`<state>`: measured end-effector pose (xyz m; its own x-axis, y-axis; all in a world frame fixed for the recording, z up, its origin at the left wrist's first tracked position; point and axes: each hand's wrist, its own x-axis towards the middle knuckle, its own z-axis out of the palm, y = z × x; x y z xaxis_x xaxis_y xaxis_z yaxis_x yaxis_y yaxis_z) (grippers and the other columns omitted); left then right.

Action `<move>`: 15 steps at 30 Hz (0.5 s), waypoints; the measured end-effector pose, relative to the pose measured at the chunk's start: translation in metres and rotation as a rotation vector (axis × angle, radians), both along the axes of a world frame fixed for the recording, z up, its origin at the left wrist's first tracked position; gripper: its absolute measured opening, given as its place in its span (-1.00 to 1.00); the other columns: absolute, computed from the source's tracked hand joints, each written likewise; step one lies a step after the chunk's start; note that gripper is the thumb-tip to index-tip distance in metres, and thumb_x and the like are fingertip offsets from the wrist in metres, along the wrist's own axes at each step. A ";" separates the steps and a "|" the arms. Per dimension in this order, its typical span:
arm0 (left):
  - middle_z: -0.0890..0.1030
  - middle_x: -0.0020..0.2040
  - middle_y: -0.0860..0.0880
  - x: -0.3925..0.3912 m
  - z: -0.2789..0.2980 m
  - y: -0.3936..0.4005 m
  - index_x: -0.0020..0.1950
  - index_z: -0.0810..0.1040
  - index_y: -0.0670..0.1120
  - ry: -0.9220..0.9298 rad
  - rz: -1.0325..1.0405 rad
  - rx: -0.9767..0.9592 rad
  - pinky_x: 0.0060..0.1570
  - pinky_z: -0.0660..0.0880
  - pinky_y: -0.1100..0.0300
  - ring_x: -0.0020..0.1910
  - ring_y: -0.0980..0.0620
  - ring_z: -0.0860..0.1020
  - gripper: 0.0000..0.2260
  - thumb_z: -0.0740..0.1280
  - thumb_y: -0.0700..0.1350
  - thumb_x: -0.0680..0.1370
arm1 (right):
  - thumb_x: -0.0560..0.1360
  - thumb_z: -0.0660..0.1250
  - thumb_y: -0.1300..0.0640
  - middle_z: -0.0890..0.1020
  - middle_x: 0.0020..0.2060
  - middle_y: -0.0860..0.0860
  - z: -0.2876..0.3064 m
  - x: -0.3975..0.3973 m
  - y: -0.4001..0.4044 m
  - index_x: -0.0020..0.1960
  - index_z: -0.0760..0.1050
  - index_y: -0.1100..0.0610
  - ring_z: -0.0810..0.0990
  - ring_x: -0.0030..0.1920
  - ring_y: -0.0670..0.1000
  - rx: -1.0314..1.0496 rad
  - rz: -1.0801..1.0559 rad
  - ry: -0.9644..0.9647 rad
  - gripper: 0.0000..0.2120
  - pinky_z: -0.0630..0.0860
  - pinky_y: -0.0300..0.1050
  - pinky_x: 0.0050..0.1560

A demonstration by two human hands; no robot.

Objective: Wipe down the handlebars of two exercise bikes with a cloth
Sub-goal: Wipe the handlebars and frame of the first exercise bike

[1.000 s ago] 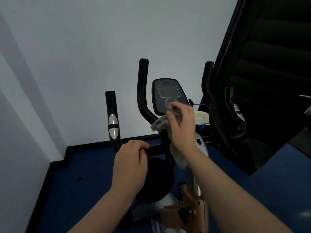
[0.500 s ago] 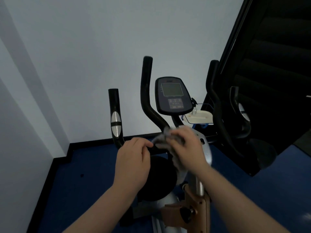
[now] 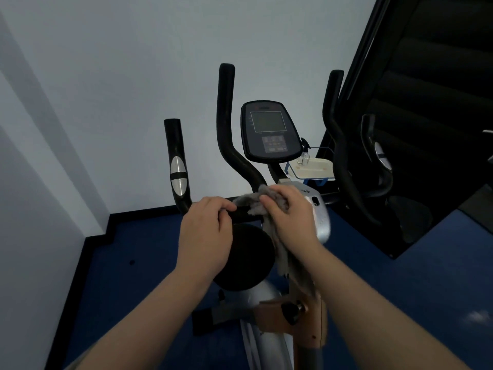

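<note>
An exercise bike stands in front of me with black handlebars [image 3: 226,124] and a console [image 3: 270,130] between the two tall uprights. My left hand [image 3: 205,236] grips the low horizontal bar [image 3: 241,213] near the short left grip [image 3: 177,166]. My right hand [image 3: 290,214] presses a grey cloth [image 3: 253,198] onto the same bar, just right of my left hand. The cloth's tail hangs down under my right wrist. The right upright [image 3: 333,129] and short right grip [image 3: 378,156] stand untouched.
White walls close in at the left and straight ahead. A dark staircase [image 3: 426,102] rises at the right. A small white tray with a clear spray bottle [image 3: 304,156] sits behind the console. The bike's frame and knob [image 3: 290,311] are below my arms, on blue floor.
My right hand has brought the cloth down from the console to the low horizontal bar beside my left hand. My left hand has kept its grip. The view has tilted slightly.
</note>
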<state>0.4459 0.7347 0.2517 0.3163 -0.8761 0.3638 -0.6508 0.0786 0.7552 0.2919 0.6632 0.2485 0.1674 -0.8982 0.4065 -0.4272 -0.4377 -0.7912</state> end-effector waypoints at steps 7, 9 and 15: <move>0.56 -0.03 0.17 0.000 0.001 0.002 0.00 0.58 0.04 -0.003 -0.001 -0.011 0.10 0.43 0.16 -0.01 0.20 0.46 -0.79 0.20 -0.21 0.57 | 0.47 0.42 0.27 0.53 -0.15 -0.03 -0.038 -0.005 0.045 0.08 0.61 0.12 0.55 -0.12 -0.18 -0.068 -0.059 -0.076 -0.80 0.46 -0.41 -0.08; 0.56 -0.04 0.17 -0.001 0.001 0.002 0.00 0.59 0.04 -0.008 0.008 -0.020 0.08 0.44 0.16 -0.01 0.20 0.46 -0.78 0.20 -0.22 0.57 | 0.47 0.42 0.22 0.52 -0.16 -0.02 -0.025 0.002 0.024 0.06 0.62 0.13 0.53 -0.15 -0.15 -0.088 -0.045 -0.001 -0.83 0.47 -0.34 -0.09; 0.56 -0.08 0.19 -0.002 0.001 0.006 0.00 0.59 0.04 -0.014 0.035 -0.081 0.06 0.48 0.10 -0.02 0.20 0.49 -0.77 0.22 -0.25 0.55 | 0.51 0.37 0.09 0.51 -0.11 -0.06 0.013 0.028 -0.032 0.05 0.62 0.04 0.50 -0.12 -0.14 -0.122 -0.076 0.078 -0.86 0.44 -0.27 -0.07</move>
<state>0.4440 0.7406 0.2528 0.3402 -0.8323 0.4377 -0.6648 0.1163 0.7379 0.3199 0.6315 0.2617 0.1364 -0.8544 0.5014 -0.5204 -0.4925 -0.6976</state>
